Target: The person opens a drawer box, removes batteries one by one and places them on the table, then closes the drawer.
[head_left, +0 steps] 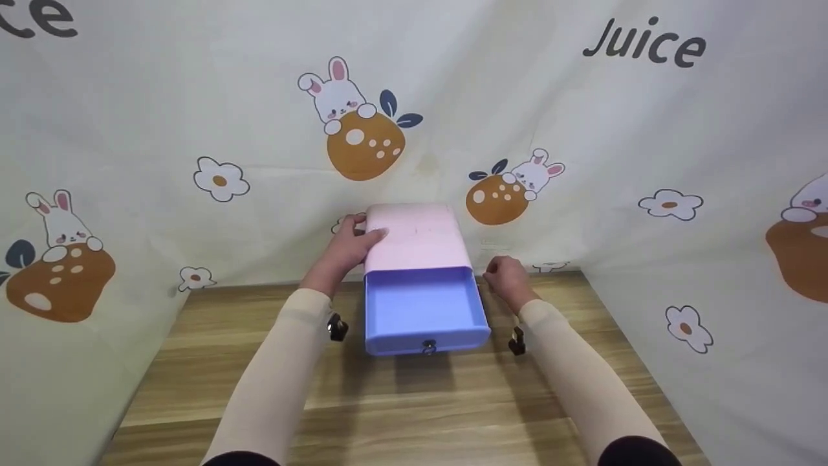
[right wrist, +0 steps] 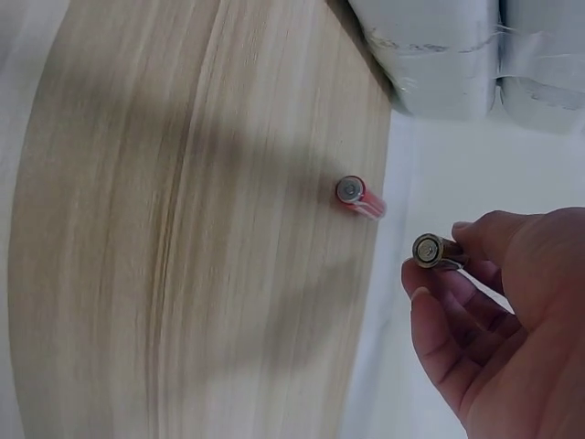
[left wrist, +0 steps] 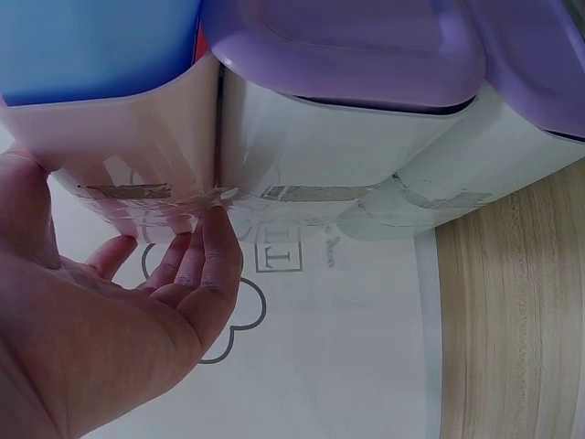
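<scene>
From the head camera I can't see what the right hand [head_left: 509,281] holds, and most of the left hand's fingers are lost beyond the stacked plastic drawer unit's pink top casing [head_left: 417,239]. The right wrist view shows one dark cylindrical battery with a metallic end [right wrist: 437,252]; its label I can't read.

I have the right thumb and fingertips closed on that battery, right of the unit. The left thumb lies on the pink casing and the fingers bend round its left side, gripping it.

A red cylindrical battery [right wrist: 359,197] sits on the wood-grain table [head_left: 226,375] toward the far edge, apart from the held one; its far end is blurred. The light-blue plastic drawer [head_left: 394,343] is pulled out toward me, standing between the two forearms. White casings with purple fronts [left wrist: 356,46] are stacked beneath, and a rabbit-print cloth [head_left: 259,116] hangs behind.
</scene>
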A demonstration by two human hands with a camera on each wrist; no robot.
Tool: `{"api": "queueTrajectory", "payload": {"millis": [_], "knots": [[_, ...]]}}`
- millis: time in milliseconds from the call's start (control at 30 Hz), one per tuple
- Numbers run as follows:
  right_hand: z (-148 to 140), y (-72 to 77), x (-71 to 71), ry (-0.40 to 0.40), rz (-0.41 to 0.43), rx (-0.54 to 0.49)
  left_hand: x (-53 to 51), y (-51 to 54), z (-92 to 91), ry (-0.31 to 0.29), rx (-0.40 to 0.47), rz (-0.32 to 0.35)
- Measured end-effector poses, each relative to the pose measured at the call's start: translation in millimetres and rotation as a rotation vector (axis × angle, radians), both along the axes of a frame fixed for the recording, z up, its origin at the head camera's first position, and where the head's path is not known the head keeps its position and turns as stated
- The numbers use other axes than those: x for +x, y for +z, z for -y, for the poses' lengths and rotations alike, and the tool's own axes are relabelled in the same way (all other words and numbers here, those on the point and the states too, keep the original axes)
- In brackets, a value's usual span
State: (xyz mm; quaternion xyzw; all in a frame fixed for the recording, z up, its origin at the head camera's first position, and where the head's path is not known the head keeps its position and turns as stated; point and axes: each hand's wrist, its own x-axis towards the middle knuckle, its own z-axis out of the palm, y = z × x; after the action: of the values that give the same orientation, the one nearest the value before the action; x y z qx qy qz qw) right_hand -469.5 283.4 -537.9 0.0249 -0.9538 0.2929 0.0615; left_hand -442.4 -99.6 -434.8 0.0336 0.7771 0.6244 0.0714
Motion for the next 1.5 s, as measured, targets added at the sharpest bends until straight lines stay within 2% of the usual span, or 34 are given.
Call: {"api": "queueTrajectory", "payload": {"millis": [200,500,667,933,1200,1500], "knots": [[5,-4.7,-1.3,-0.033,-0.008,-0.007,0.6,1.3,0.7,-0.007,0.012,-0.009],[10,-11.6,1.0,-0.067,0.067,-0.062,1.8,1.0,0.4,-0.004,-0.004,-0.006],[6,-16.7,-0.4,-0.076,0.047,-0.078,2.2,2.2,-0.5,-0.002,-0.011,-0.006],[0,-26.3,-5.5,-0.090,0.058,-0.170,1.3,0.9,-0.2,0.005,-0.017,0.002],[0,-33.0,-8.6,-0.101,0.067,-0.156,-0.8,-1.2,0.6,-0.001,0.021,-0.019],[1,-39.2,-13.3,-0.137,0.093,-0.217,-1.2,-0.5,-0.2,0.003,0.002,-0.005]]}}
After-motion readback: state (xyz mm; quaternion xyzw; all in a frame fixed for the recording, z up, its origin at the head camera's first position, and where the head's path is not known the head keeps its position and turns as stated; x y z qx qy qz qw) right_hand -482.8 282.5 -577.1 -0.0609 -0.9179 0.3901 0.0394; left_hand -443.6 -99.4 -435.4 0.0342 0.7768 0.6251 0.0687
